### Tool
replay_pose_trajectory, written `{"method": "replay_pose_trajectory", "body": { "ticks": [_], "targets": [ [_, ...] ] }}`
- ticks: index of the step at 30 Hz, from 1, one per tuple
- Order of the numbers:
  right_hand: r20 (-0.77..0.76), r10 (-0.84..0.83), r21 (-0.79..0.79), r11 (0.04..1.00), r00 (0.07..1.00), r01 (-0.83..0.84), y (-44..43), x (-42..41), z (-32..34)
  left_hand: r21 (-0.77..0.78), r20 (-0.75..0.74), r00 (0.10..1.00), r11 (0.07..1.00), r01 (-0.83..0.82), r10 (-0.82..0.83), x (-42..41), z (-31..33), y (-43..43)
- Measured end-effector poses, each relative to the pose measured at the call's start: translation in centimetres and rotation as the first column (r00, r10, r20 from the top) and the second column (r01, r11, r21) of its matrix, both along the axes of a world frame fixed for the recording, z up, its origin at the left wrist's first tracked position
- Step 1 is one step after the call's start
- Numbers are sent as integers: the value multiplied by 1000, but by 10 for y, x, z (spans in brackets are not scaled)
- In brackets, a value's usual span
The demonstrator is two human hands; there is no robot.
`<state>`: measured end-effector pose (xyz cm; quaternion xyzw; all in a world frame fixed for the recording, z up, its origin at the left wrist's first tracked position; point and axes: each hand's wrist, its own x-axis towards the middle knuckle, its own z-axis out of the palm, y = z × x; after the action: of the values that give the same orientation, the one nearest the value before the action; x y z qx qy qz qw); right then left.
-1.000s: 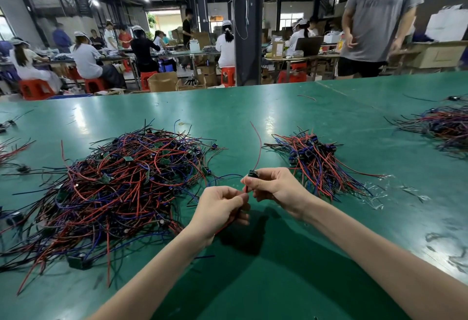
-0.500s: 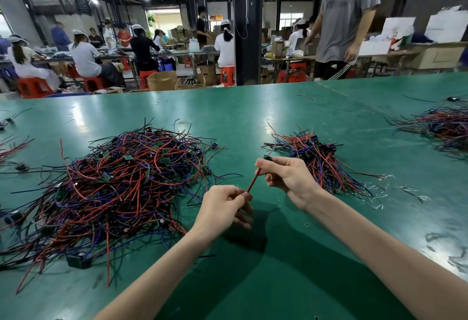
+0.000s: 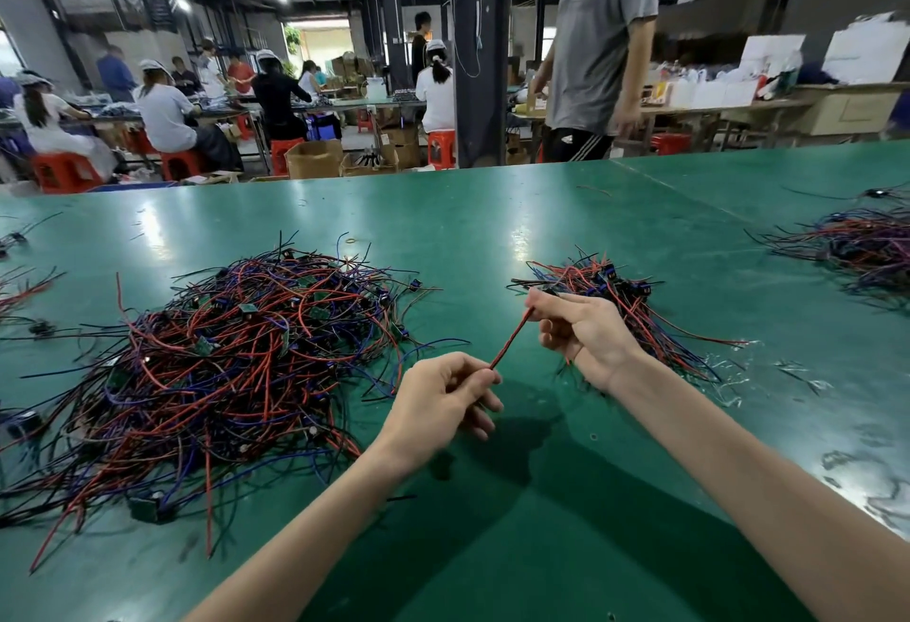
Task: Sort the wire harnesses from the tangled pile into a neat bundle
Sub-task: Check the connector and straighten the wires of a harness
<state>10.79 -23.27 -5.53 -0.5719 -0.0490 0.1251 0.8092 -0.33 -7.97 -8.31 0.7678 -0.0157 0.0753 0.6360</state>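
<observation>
Two hands: the left hand (image 3: 438, 400) pinched the near end of one harness (image 3: 509, 341) between thumb and curled fingers; the right hand (image 3: 581, 331) pinched the far end, so the red-and-black wires ran straight and taut between them, lifted off the table (image 3: 541, 547).
Left side: the tangled pile (image 3: 221, 365) lay there, a wide heap of red, blue and black wires with small green boards, apart from both hands.
Right side: the neat bundle (image 3: 615, 291) lay just behind the right hand, with dark connectors gathered at its far end and wire tails fanned toward the person's right.
Unclear: whether a connector sat inside the right hand's fingers could not be told.
Step in hand: most likely straightening the single harness before laying it on the bundle.
Doing it well: a light pull was all it called for, enough to take out kinks without straining the wire joints; the harness wanted laying the same way round as the rest.
Risk: loose tails might have snagged neighbours; lowering from above, not sliding across, would likely have avoided that.
Progress: early, judging by the big heap against the small bundle.
</observation>
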Motion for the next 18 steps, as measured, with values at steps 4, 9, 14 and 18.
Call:
{"method": "replay_pose_trajectory", "body": {
  "ticks": [4, 9, 14, 18],
  "targets": [
    [-53, 33, -19, 999, 998, -34, 3, 1, -3, -62, 70, 997, 998, 16, -11, -3, 2, -2],
    [-72, 53, -5, 999, 996, -53, 1, 4, -4, -46, 56, 998, 998, 36, -33, -6, 3, -2],
    [-90, 28, 43, 999, 996, -25, -2, 10, -4, -60, 26, 991, 989, 136, -135, -8, 1, -6],
    [-81, 18, 23, 1000, 997, -16, -2, 11, -8, -103, 23, 984, 979, 177, -176, -9, 2, -8]
  ]
}}
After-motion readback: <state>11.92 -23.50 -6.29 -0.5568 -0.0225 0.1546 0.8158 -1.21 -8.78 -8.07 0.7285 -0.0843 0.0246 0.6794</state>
